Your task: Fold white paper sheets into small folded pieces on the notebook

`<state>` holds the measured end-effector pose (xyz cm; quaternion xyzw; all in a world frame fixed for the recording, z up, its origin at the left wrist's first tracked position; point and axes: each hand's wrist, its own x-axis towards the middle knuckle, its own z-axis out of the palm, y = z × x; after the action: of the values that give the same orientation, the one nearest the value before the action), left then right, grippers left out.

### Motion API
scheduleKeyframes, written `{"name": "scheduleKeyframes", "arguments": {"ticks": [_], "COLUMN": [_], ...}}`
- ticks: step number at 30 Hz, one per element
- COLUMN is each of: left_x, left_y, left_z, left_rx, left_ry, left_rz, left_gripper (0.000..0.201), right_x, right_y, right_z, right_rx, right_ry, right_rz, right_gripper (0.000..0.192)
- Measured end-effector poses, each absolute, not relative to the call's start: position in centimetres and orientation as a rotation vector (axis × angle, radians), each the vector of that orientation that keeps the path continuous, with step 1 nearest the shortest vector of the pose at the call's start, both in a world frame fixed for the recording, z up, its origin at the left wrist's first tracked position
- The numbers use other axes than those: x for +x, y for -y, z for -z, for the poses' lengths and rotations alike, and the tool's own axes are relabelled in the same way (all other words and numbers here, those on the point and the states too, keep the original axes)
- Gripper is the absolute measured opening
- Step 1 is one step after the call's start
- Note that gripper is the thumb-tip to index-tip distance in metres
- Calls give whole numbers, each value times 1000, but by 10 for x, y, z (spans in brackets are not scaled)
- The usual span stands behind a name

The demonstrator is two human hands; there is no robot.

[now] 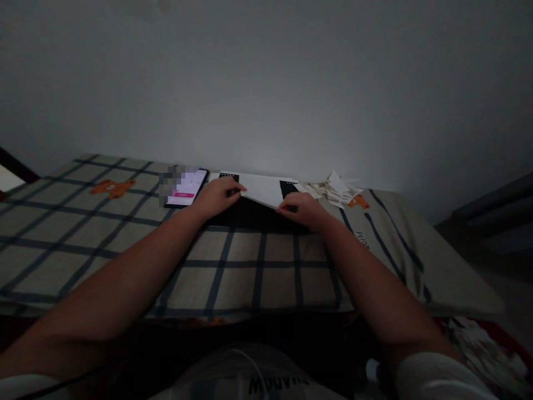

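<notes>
On the checked cloth [233,261], a light, seemingly stiff white sheet [262,189] is pinched at its edges by left hand [216,197] and right hand [302,209].

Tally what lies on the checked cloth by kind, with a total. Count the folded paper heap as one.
Phone, screen lit: 1
White sheet, held at its edge by the left hand and the right hand: 1
Heap of folded paper pieces: 1
Total: 3
</notes>
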<state>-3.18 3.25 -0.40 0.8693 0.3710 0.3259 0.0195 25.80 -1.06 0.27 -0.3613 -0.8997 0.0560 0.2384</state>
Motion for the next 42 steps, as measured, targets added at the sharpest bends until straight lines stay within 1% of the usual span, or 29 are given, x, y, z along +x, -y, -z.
{"name": "scheduleKeyframes", "arguments": {"ticks": [6,10,12,15,20,23,25,30,33,35,39,42], "left_x": [-24,-23,-24,-27,-28,-24,-21,-16,-15,-15,-16,-18], "left_y": [-25,-24,-25,-29,-30,-27,-23,-12,-6,-3,0,0], "left_z": [4,1,1,4,6,2,-3,-16,-22,-25,-26,-26], "left_rx": [2369,2133,2045,2010,2057,2028,1975,2019,2034,2028,1967,1871], "left_ry": [-1109,-1207,-1239,-1266,-1315,-1223,-1126,-985,-941,-911,-861,-856], "left_rz": [-1153,-1185,-1190,-1166,-1046,-999,-955,-712,-584,-519,-382,-377], "left_gripper": [32,32,31,36,41,50,57,70,82,85,82,84], "right_x": [247,248,248,248,246,245,243,232,227,226,229,232], "right_y": [15,14,13,14,17,16,15,18,23,25,26,25], "right_z": [1,6,7,6,2,1,1,-4,-6,-7,-9,-10], "right_rx": [-876,-787,-778,-812,-901,-922,-892,-854,-877,-899,-969,-1019], "right_ry": [2487,2480,2504,2535,2482,2403,2355,2266,2302,2362,2430,2425], "right_rz": [-194,-272,-314,-342,-359,-308,-216,134,249,246,111,6], "right_gripper": [16,12,18,23,16,14,14,17,18,18,16,14]}}
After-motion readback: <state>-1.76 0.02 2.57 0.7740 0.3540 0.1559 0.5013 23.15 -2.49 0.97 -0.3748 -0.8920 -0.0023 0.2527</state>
